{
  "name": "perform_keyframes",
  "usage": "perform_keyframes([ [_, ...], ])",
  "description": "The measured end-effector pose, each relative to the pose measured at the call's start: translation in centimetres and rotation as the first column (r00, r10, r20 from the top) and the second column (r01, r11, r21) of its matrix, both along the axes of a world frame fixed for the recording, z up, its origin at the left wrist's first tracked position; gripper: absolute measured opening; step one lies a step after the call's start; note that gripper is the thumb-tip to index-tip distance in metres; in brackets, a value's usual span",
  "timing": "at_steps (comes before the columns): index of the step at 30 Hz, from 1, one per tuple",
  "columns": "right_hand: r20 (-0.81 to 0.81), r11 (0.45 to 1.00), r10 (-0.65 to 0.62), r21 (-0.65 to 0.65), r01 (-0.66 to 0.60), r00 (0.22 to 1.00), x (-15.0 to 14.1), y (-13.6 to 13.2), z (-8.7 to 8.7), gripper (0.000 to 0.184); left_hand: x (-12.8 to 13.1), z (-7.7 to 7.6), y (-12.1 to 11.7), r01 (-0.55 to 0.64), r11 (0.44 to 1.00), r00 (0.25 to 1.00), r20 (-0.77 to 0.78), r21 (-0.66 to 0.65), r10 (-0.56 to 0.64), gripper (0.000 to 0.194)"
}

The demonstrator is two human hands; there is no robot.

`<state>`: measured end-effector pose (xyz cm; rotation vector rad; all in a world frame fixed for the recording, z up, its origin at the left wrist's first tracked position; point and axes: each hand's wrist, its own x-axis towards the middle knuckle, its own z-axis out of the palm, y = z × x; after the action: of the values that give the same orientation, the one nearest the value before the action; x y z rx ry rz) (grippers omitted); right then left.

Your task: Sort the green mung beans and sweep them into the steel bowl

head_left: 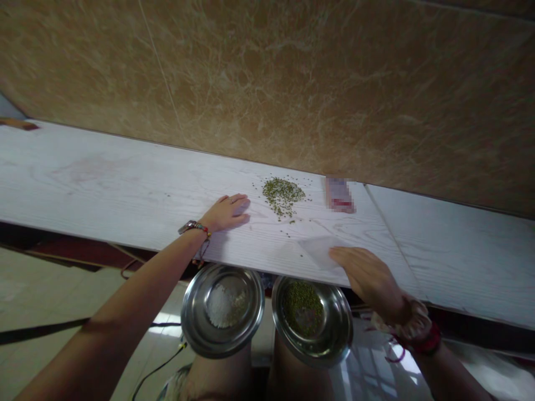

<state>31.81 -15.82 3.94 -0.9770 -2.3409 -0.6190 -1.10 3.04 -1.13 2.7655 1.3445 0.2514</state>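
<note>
Spread on the white wood-grain table lies a loose pile of mung beans point(283, 193), with stray beans around it. My left hand point(226, 213) rests flat on the tabletop just left of the pile, fingers stretched and holding nothing. My right hand point(368, 275) is at the front edge, closed on a thin whitish sheet point(320, 250) that touches or nearly touches the table; its material is unclear. Below the edge, a steel bowl point(343, 334) holds more mung beans. To its left, another steel bowl point(194, 328) contains white grains that look like rice.
A small blurred packet or card point(340, 195) lies right of the pile, against the brown marbled wall point(267, 83). A seam crosses the white table point(104, 189) on the right. Both bowls sit above my legs. A brown wooden piece point(19, 123) is at the far left.
</note>
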Motion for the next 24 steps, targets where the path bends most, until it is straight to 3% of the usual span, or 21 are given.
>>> perform_keyframes([
  [7, -0.02, 0.996, 0.041, -0.077, -0.043, 0.999, 0.0, -2.1, 0.4, 0.036, 0.1, 0.2, -0.2, -0.006, 1.0, 1.0, -0.011, -0.006, 0.006, 0.053],
  [15, -0.01, 0.995, -0.09, -0.039, 0.09, 0.996, 0.9, -0.4, 0.0, 0.043, 0.1, 0.4, -0.2, -0.007, 1.0, 1.0, -0.007, -0.013, 0.006, 0.053],
  [24, -0.005, 0.997, -0.049, -0.053, 0.049, 0.999, 0.4, -2.4, 0.3, 0.036, 0.2, 0.3, -0.7, -0.002, 1.0, 1.0, -0.031, 0.017, 0.002, 0.051],
])
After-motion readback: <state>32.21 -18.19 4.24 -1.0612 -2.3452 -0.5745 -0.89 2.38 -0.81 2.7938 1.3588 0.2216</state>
